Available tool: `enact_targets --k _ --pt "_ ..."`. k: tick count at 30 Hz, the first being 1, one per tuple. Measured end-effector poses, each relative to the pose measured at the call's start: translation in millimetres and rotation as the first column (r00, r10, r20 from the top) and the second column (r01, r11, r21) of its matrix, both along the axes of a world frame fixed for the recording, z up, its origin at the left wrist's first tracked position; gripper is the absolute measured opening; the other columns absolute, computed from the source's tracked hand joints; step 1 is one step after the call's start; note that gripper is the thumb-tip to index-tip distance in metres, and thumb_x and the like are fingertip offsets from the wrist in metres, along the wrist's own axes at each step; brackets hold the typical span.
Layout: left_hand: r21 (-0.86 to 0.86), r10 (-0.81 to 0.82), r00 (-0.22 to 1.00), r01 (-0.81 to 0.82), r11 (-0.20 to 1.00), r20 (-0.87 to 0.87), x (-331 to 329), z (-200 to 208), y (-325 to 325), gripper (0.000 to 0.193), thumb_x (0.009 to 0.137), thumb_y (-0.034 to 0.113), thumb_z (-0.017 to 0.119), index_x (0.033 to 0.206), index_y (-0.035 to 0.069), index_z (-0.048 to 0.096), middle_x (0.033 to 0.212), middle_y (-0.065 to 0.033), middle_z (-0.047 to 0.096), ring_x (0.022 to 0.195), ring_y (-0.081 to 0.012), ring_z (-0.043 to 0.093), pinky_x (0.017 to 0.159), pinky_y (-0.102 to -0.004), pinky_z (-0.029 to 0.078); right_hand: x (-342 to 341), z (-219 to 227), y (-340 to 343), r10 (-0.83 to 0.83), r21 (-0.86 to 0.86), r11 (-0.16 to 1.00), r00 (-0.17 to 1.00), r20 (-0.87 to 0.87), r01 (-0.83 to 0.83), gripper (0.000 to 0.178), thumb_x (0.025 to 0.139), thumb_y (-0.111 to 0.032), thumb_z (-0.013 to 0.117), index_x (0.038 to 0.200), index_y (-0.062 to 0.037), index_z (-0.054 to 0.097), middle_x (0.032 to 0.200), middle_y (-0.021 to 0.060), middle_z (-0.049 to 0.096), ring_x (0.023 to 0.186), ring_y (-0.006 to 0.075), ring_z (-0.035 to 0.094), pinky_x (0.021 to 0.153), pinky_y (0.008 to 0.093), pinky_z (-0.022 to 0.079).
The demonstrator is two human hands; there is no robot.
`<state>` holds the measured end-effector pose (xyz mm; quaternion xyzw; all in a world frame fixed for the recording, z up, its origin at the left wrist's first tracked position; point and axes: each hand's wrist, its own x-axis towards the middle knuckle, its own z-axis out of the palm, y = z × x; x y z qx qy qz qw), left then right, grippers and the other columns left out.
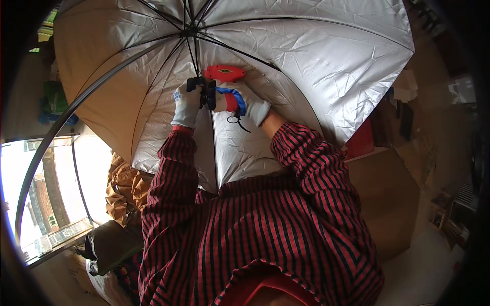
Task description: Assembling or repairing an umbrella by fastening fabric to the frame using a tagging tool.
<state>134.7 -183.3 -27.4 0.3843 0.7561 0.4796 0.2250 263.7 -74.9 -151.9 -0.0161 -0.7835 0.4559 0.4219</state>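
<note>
A cluttered room with a lit glass case (48, 199) at our left lies behind the open umbrella (316, 56), whose silver lining faces us so its ribs and shaft are within reach. Our gloved left hand (188, 102) is closed on the black handle (200, 86), steadying it. Our right hand (244, 102) is wrapped around a red tool (224, 73) pressed just beside it.

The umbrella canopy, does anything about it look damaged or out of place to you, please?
Only mildly. The silver lining of the umbrella is heavily creased, most of all on the right-hand panels, but no tear shows. The black ribs run straight from the hub. Both gloved hands, left hand and right hand, grip the shaft beside a red tool.
</note>
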Motion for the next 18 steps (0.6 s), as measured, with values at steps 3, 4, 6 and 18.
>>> enact_targets --k 3,4,6,18 --pt "-0.056 0.083 0.997 -0.083 0.995 -0.006 0 0 -8 0.014 0.088 0.011 0.060 0.095 0.003 0.068 0.068 -0.0035 0.063 0.053 -0.0096 0.056 0.043 -0.0258 0.040 16 37 -10 0.032 -0.001 0.999 0.999 0.030 -0.032 0.018 0.089 -0.012 0.056 0.105 -0.0043 0.061 0.102 0.0049 0.064 0.094 0.0165 0.061 0.087 0.0290 0.047" --pt "-0.055 0.075 0.997 -0.076 0.996 -0.006 1 0 -7 0.014 0.088 0.011 0.060 0.095 0.003 0.068 0.068 -0.0035 0.063 0.053 -0.0096 0.056 0.043 -0.0258 0.040 22 44 -10 0.032 -0.002 0.999 0.998 0.045 -0.032 0.016 0.091 -0.012 0.056 0.103 -0.0028 0.061 0.102 0.0040 0.064 0.093 0.0138 0.060 0.089 0.0277 0.046" --pt "-0.053 0.036 0.999 -0.035 0.998 0.009 1 0 -5 0.015 0.088 0.012 0.059 0.095 0.002 0.068 0.069 -0.0021 0.062 0.053 -0.0089 0.055 0.044 -0.0254 0.039 21 45 -9 0.110 -0.148 0.983 0.994 0.028 -0.105 0.017 0.089 -0.012 0.056 0.103 -0.0043 0.062 0.101 0.0049 0.064 0.094 0.0150 0.061 0.087 0.0284 0.047" --pt "-0.064 -0.068 0.989 0.060 0.996 -0.128 -9 -13 -4 0.017 0.086 0.014 0.060 0.098 0.003 0.067 0.073 -0.0073 0.066 0.063 -0.0131 0.060 0.057 -0.0291 0.046 9 85 -9 0.443 -0.856 0.379 0.881 -0.167 -0.353 0.013 0.088 -0.016 0.059 0.094 -0.0044 0.062 0.088 0.0056 0.067 0.078 0.0135 0.064 0.070 0.0292 0.051"
